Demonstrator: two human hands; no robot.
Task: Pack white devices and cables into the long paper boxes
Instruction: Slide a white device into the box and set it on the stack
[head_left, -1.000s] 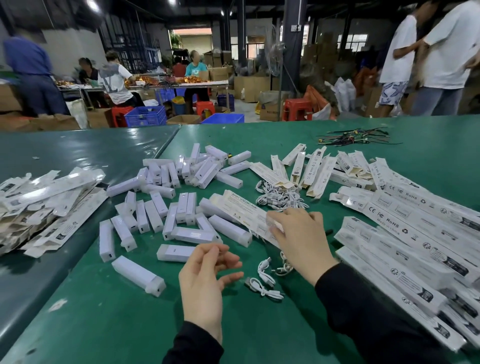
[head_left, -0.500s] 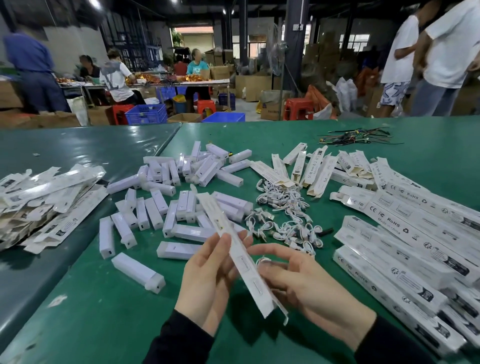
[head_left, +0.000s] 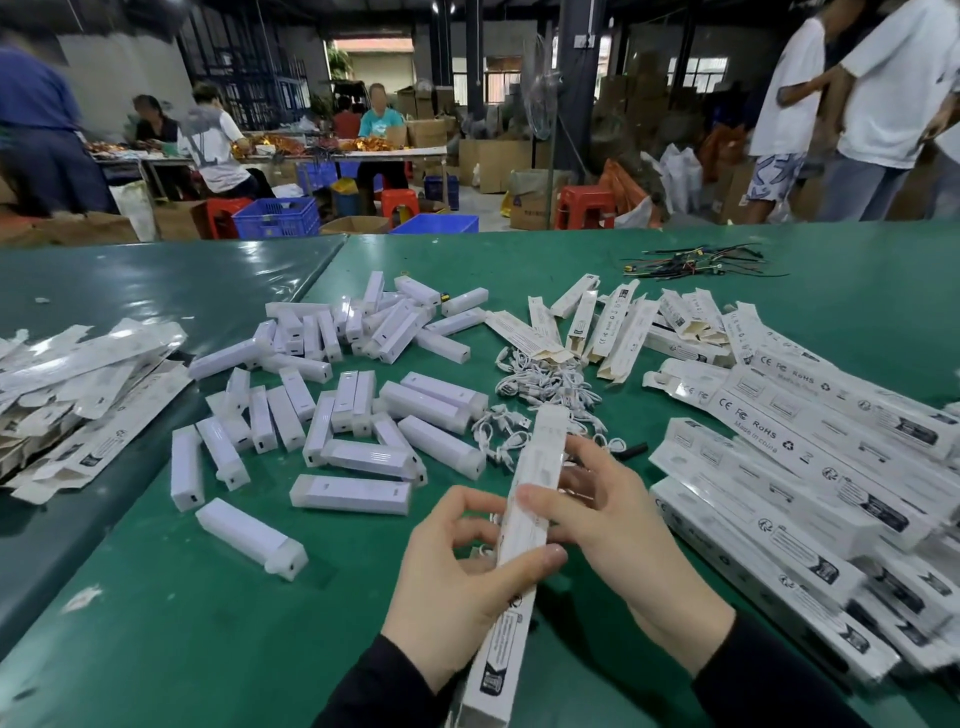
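Paper box (head_left: 524, 525) now in both hands

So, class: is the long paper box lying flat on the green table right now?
No: the long paper box is lifted off the green table, held in the grip of both the left hand and right hand.

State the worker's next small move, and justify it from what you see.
Probably free the left hand and pick up a white device to slide in: both hands, the right hand included, grip one long box, with no device held.
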